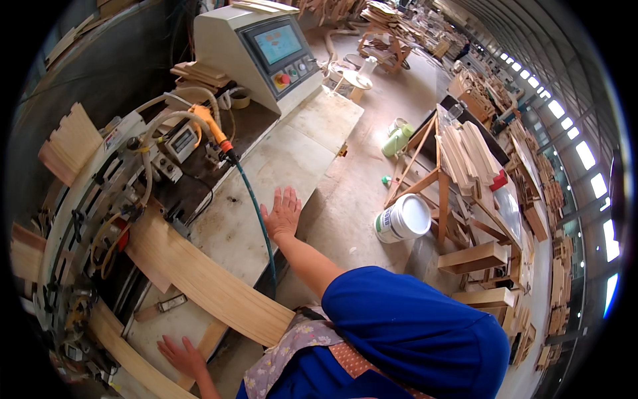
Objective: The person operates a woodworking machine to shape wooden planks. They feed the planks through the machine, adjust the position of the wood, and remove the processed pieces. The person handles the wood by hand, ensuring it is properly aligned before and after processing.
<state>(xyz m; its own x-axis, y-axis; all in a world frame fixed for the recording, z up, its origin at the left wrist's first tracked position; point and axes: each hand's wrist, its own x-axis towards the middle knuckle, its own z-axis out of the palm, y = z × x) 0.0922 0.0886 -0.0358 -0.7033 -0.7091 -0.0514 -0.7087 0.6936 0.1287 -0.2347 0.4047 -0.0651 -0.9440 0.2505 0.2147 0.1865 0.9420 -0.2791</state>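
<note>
A long pale board point(216, 286) slants across the white worktop point(226, 223), its far left end among the machine's fittings point(136, 209) and its near right end reaching the worker's floral apron point(282, 356). A second, curved board point(129, 346) runs along the near left side.

The right hand point(284, 214) is beyond the long board, palm down on or just over the worktop's right edge, fingers spread and holding nothing. The left hand point(183, 356) is on the near side, between the two boards, also spread and with no object in its grasp; I can't tell whether it presses on the surface below. A wooden strip point(211, 338) lies just right of it, and a small metal piece point(173, 303) sits a little farther off.

A teal hose point(256, 206) passes just left of the right hand, up to an orange air gun point(209, 125). Farther back stands a pale control cabinet point(222, 50) with a lit screen point(276, 44) and a red button point(282, 78).

Off to the right, a white bucket point(403, 218) stands on the floor beside a wooden trestle point(442, 193) loaded with loose slats point(468, 156).
</note>
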